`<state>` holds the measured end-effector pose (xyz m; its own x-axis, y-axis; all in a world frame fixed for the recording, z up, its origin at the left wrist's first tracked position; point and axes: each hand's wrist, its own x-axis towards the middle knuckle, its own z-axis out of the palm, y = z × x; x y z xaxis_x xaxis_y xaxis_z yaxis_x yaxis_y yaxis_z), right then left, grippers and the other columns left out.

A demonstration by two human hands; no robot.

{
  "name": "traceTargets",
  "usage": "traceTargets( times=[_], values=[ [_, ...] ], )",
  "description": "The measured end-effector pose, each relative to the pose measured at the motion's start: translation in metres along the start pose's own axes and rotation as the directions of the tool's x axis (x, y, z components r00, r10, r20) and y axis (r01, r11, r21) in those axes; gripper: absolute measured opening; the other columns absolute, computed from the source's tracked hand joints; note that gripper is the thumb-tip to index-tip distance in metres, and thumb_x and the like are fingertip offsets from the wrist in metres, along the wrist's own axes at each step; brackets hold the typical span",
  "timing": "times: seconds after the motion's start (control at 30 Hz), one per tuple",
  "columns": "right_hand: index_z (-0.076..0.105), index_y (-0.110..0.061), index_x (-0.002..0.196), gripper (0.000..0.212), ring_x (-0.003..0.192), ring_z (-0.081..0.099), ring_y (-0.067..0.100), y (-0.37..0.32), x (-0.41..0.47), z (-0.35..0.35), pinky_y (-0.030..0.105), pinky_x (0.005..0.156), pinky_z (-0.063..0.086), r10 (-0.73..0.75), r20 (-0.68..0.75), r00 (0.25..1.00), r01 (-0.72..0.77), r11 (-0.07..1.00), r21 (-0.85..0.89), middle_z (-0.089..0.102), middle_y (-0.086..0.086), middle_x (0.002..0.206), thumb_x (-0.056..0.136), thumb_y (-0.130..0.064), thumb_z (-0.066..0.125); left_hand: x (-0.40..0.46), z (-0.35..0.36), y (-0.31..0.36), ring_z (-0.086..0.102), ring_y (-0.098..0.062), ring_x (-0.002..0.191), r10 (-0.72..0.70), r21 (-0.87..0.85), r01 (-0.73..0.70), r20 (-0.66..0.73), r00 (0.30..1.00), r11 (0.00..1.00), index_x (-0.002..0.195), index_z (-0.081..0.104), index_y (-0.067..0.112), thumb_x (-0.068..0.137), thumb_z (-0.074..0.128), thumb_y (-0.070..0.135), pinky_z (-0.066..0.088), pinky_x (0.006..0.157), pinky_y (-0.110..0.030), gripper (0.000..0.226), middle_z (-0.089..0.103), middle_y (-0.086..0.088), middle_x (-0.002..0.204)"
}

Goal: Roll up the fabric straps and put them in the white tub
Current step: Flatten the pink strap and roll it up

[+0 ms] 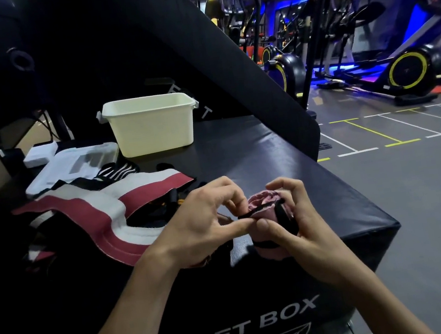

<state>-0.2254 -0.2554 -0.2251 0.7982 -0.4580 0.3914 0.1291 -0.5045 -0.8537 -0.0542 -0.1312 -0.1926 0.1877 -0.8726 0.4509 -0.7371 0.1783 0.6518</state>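
Here the pink rolled strap (262,203) was held low at centre frame, clamped in the curled right hand (293,221). A black tail (251,211) was pinched by the left hand (207,223). The white tub (150,125) stood well apart toward upper left; the roll's axis ran roughly upright. Unrolled straps (100,213) lay left.

A: Straps?
B: Pink rolled strap (263,199) with black band, upright, held above the box's near edge. Wide maroon-and-white straps (97,213) lie loose and unrolled, left.
A: Tub?
B: White tub (152,128) upright at the back, well apart from the straps
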Motion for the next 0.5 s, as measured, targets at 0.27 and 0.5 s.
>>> traceTargets(
  times=[0.27, 0.5],
  values=[
    [0.038, -0.017, 0.125, 0.046, 0.089, 0.068, 0.003, -0.004, -0.001, 0.004, 0.018, 0.069, 0.055, -0.011, 0.054, 0.998, 0.008, 0.998, 0.058, 0.063, 0.002, 0.111, 0.09, -0.026, 0.067, 0.002, -0.007, -0.008, 0.059, -0.018, 0.086, -0.01, -0.004, 0.011, 0.164, 0.986, 1.0, 0.08, 0.056, 0.02, 0.088, 0.082, 0.024, 0.055, 0.076, -0.04, 0.027, 0.056, 0.005, 0.095],
    [0.039, -0.02, 0.123, 0.052, 0.097, 0.069, 0.019, 0.004, 0.005, 0.009, 0.037, 0.078, 0.061, -0.053, -0.142, 0.988, 0.062, 0.997, 0.054, 0.064, 0.0, 0.108, 0.091, -0.043, 0.071, 0.007, 0.013, -0.007, 0.059, -0.016, 0.09, 0.061, 0.009, -0.06, -0.105, 0.993, 0.998, 0.084, 0.058, 0.018, 0.09, 0.078, 0.015, 0.052, 0.077, -0.03, 0.021, 0.054, 0.004, 0.097]
  ],
)
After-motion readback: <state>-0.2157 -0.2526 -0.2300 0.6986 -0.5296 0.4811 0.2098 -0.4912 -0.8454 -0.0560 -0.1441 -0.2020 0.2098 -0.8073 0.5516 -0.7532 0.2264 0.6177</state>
